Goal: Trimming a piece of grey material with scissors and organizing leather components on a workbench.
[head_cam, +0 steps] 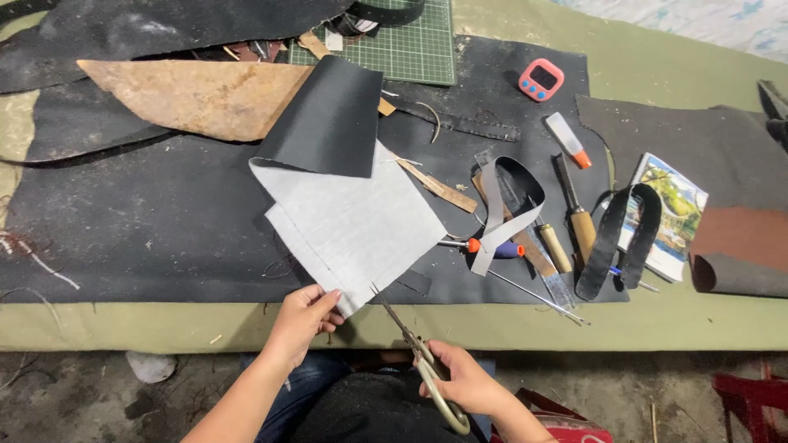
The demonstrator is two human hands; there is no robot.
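- Spread across most of the frame: a large black leather sheet (148,213), scuffed and dusty, lying on an olive-green table (492,328); bare concrete floor along the bottom edge.
- At upper left, on top of it: a tan hide piece (189,94), stiff-looking; a green cutting mat (402,49) at top centre.
- In the centre: a grey fabric-backed sheet (353,221), its far end curled over to show a black face. Judged light, thin and floppy, likely to sag past the table edge; best pinched at the near corner, close to the cut line.
- At centre right: a looped grey strap (492,213), wooden-handled chisels (579,217) and a pink timer (541,79) further up.
- At lower centre: scissors (410,340), blades parted, tips just beside the sheet's near corner.
- Right hand (468,381): closed through the scissor handles, gripping them.
- Left hand (304,316): fingers pinched on the sheet's near corner, holding it.
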